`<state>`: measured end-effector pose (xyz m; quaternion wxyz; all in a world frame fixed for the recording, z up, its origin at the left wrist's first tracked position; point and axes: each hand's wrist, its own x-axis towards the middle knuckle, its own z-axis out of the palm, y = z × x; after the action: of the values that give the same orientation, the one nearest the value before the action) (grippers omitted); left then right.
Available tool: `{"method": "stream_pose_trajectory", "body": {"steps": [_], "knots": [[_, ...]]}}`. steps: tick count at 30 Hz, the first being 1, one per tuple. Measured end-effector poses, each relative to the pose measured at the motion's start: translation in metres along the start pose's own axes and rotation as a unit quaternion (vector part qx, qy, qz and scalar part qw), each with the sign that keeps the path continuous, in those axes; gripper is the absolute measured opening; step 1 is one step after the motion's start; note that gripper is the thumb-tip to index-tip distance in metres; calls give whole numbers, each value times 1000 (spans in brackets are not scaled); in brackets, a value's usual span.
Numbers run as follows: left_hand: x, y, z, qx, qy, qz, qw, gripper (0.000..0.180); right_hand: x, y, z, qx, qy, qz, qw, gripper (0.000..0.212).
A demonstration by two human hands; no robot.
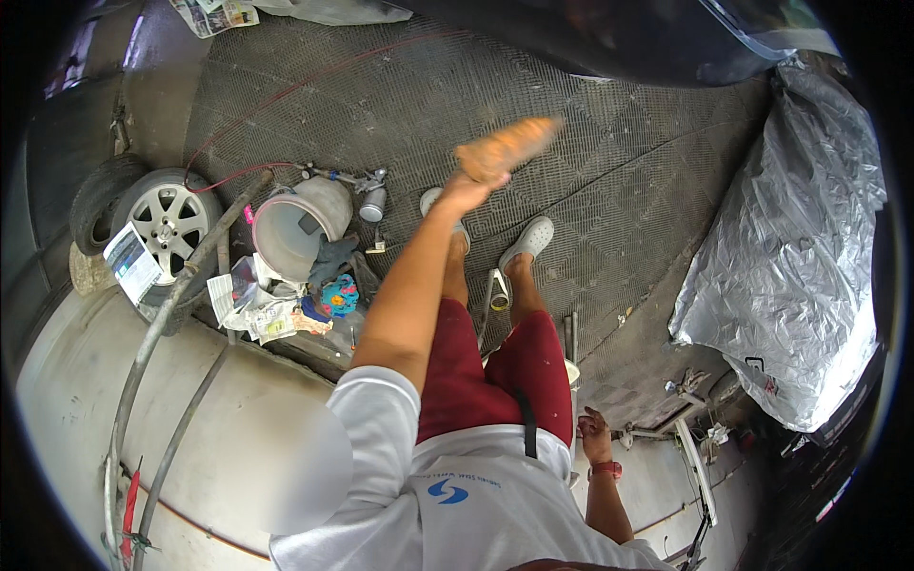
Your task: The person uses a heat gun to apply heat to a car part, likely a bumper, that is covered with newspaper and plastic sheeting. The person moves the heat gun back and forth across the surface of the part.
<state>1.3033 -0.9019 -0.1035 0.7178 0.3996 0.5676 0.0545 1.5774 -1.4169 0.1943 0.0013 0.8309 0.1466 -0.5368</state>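
I see the left hand (pixel 466 193) reaching far out in front, over the floor (pixel 657 143). It is closed around one end of an orange thing (pixel 509 148) that looks like a soft cloth. The orange thing is high above the feet, held up in the air. It is long and thin. Its long way slants up and to the right, and its free end points away from the body. It is blurry, so I can't tell its weave. The right hand (pixel 595 433) hangs low beside the right leg, loosely open with bent fingers. A red watch (pixel 606 469) is on that wrist.

The floor is dark, with a bumpy pattern of little squares. Left of the arm I see a round bucket (pixel 330 198), and a metal spray gun (pixel 372 202) beside it. On the far right, a shiny, crinkly silver sheet (pixel 790 238) hangs in folds.
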Motion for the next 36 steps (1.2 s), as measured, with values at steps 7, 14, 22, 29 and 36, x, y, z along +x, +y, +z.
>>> {"method": "stream_pose_trajectory", "body": {"steps": [7, 14, 22, 29, 36], "knots": [[-19, 36, -125, -227, 360, 107, 899, 51, 29, 13, -12, -39, 0, -53, 998, 35], [-44, 78, -101, -271, 399, 98, 871, 50, 53, 44, -44, -12, 21, -90, 996, 39], [-66, 68, 103, -125, 158, 115, 973, 63, 70, 62, -94, 18, 46, -103, 993, 36], [-130, 122, 82, -91, 18, 44, 995, 74, 65, 42, -109, -90, 83, -129, 984, 37], [-114, 95, -104, -184, 316, 173, 915, 54, 67, 46, -104, -31, 85, -122, 988, 36]]}}
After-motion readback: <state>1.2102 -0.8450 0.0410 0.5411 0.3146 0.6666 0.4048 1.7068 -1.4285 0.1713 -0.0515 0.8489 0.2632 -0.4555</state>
